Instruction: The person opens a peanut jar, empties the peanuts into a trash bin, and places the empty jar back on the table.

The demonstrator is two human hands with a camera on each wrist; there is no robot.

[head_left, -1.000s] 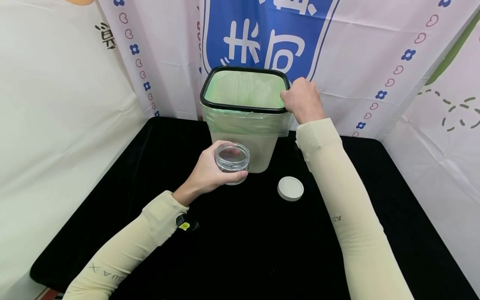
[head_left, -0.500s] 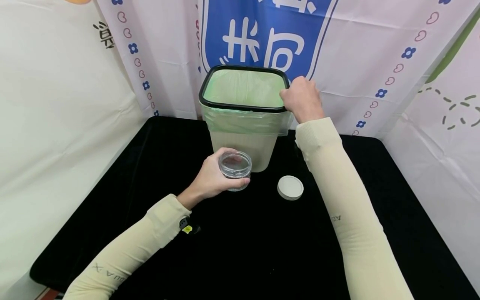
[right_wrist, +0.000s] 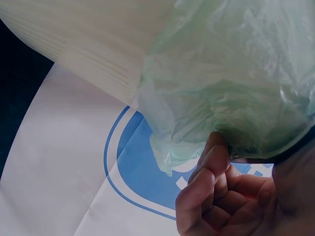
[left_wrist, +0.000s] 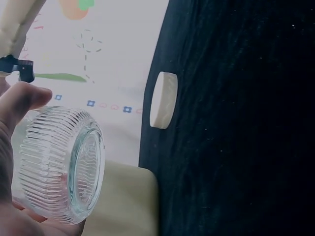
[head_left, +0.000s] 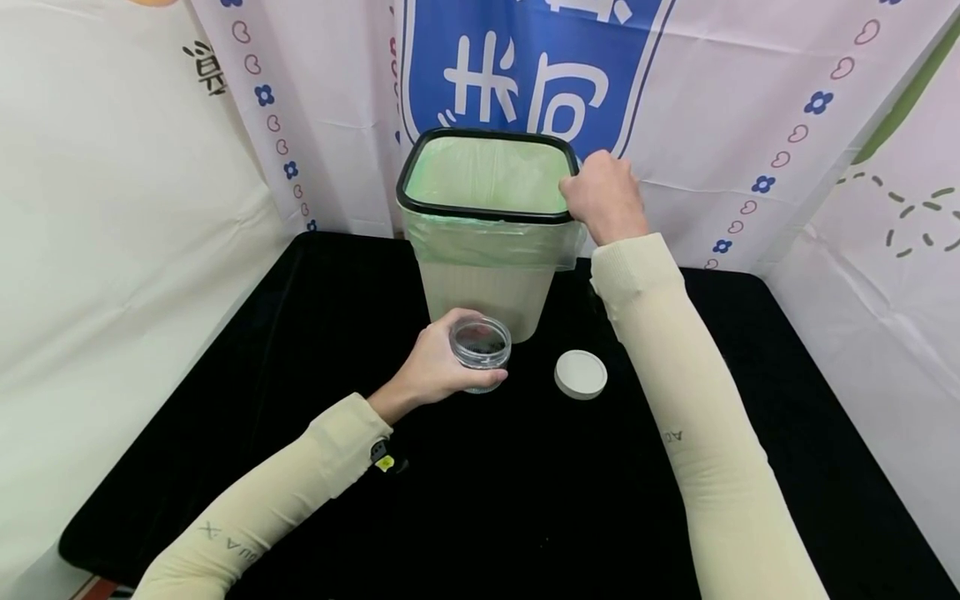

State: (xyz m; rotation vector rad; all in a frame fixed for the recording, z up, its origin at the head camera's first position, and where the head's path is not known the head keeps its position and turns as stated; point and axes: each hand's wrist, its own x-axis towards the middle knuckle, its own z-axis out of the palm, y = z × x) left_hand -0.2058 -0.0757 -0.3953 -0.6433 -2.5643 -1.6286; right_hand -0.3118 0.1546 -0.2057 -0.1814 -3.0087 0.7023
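Note:
My left hand (head_left: pixel 432 367) grips a clear ribbed glass jar (head_left: pixel 481 357) in front of the trash bin, its open mouth facing up. The left wrist view shows the ribbed wall and the bottom of the jar (left_wrist: pixel 59 162), with the thumb on one side and fingers on the other. At the bin's right side, my right hand (head_left: pixel 604 196) grips the black rim (head_left: pixel 487 213). In the right wrist view its curled fingers (right_wrist: pixel 197 196) lie against the green bin liner (right_wrist: pixel 211 83). A white round lid (head_left: pixel 581 374) lies on the black table, right of the jar.
The pale trash bin (head_left: pixel 480 287), lined with the green bag, stands at the back of the black-covered table (head_left: pixel 480 500). A printed curtain (head_left: pixel 735 108) hangs right behind it. White fabric walls (head_left: pixel 127 250) close in both sides.
My left hand has brought the jar down and slightly right, nearer to me and away from the bin's rim. The right hand stays on the rim, and the lid has not moved.

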